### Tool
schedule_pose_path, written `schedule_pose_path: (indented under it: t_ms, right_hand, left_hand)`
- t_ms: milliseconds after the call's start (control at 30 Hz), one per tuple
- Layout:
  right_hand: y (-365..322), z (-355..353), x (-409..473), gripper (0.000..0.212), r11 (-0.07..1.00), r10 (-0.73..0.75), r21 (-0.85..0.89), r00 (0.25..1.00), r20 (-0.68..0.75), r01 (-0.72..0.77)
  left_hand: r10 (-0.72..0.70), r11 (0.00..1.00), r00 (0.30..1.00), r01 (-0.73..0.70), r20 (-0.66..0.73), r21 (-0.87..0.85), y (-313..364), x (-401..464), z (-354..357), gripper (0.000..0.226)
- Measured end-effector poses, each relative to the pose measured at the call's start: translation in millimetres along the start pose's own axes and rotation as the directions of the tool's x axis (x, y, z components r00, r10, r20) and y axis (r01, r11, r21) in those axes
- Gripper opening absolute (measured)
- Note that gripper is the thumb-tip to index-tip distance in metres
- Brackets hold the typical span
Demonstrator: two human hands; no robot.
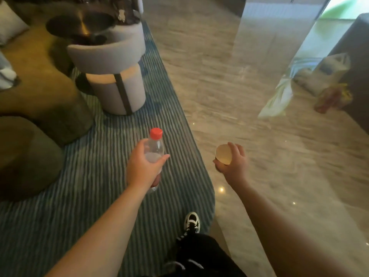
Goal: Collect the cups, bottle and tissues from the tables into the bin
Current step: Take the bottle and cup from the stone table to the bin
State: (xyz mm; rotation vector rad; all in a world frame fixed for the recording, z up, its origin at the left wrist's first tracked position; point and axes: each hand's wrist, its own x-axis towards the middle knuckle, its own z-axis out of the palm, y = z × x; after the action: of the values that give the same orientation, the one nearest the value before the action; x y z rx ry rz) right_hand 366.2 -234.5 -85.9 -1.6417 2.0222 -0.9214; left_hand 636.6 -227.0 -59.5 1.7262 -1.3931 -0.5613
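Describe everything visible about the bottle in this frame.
The bottle is clear plastic with a red screw cap, which is on. It looks nearly empty. A reddish label band shows below the fingers. The left hand grips it around the middle, holding it roughly upright in the air above the striped rug, cap pointing away from the person.

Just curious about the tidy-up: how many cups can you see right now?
1: a paper cup held in the right hand. Others may be hidden on the blurred round tables far left.

Dim, motion-blurred, window glare upper right
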Motion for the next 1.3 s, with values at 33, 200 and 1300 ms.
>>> schedule_pose_path:
  t_ms: [33, 200, 1300]
  right_hand:
    - [-3.1, -1.5, 39.8, 0.077, 1.0, 0.0, 0.006, 1.0, -0.001, 0.0]
    - [-27.0, 9.0, 203.3, 0.078, 1.0, -0.015, -0.009, 1.0, 0.025, 0.015]
    - [-219.9, 379.2, 1139.1, 0.074, 0.965, -0.262, 0.051, 0.914, 0.31, 0.259]
  left_hand:
    - [-0.01, 1.0, 1.0, 0.01, -0.006, 0.002, 8.8, 34.3, 11.4, 0.06]
    - [-0.008, 1.0, 1.0, 0.008, -0.023, 0.017, 41.5, 177.1, 59.6, 0.059]
    - [-0.185, 0.976, 0.958, 0.155, -0.218, -0.15, 11.7, 1097.9, 313.6, 0.061]
